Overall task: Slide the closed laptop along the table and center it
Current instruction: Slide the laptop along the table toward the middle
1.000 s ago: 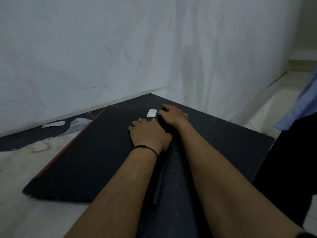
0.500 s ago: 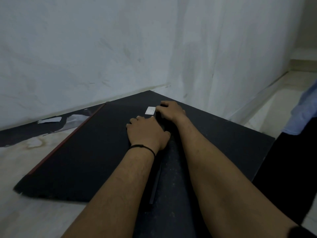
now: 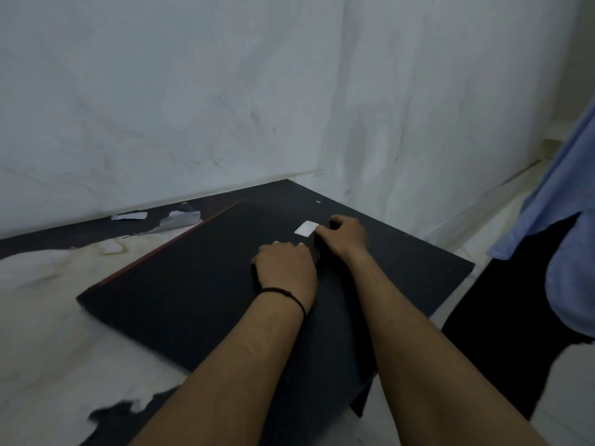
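The closed laptop (image 3: 180, 284) is a wide black slab with a thin red strip along its far left edge, lying at an angle on the table (image 3: 418, 268). A small white sticker (image 3: 306, 227) shows near its far right corner. My left hand (image 3: 285, 272), with a black band on the wrist, lies curled over the laptop's right edge. My right hand (image 3: 346, 235) grips the far right corner next to the sticker. Both forearms hide the laptop's right side and near corner.
The table's black covering is peeled away on the left, baring a pale stained surface (image 3: 48, 300) with torn scraps (image 3: 128, 216). A white wall (image 3: 193, 107) runs close behind the table. A person in a blue shirt (image 3: 563, 236) stands at the right edge.
The laptop has slid to the right across the table with both hands on it; its near left corner now sits farther from the left side. The view has shifted too.
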Demonstrator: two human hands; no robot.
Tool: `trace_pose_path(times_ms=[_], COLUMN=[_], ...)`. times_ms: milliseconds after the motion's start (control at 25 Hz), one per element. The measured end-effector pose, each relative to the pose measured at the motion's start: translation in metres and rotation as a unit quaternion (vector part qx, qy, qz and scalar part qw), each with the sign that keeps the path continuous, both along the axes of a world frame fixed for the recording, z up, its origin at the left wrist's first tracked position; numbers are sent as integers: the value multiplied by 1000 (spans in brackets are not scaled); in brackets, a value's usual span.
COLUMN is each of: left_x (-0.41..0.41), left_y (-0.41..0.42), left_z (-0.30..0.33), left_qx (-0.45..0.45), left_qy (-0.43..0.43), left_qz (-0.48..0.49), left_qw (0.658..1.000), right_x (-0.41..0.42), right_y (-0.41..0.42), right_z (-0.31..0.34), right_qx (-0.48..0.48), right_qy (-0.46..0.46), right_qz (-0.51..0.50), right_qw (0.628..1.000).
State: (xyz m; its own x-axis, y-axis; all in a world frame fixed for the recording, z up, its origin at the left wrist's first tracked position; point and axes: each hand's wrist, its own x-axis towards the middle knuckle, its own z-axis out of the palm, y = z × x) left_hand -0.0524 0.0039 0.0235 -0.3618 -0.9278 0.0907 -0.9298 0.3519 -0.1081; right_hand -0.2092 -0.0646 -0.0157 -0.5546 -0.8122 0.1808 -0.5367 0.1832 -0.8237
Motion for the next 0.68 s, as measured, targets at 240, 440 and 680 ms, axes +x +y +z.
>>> trace_pose_path(times_ms=[240, 440, 680], left_x=[29, 63, 68], left_y=[72, 98, 114], left_z=[-27, -46, -47], left_qx=[-36, -106, -116], left_qy=[0, 79, 99], left_qz=[-10, -7, 22], left_qw=[999, 991, 988], right_x=[18, 32, 42], right_y=[94, 151, 178], right_z=[-2, -5, -12], right_qx=[-25, -36, -28], right_qy=[23, 35, 77], right_qz=[-44, -62, -43], right_qw=[998, 997, 996])
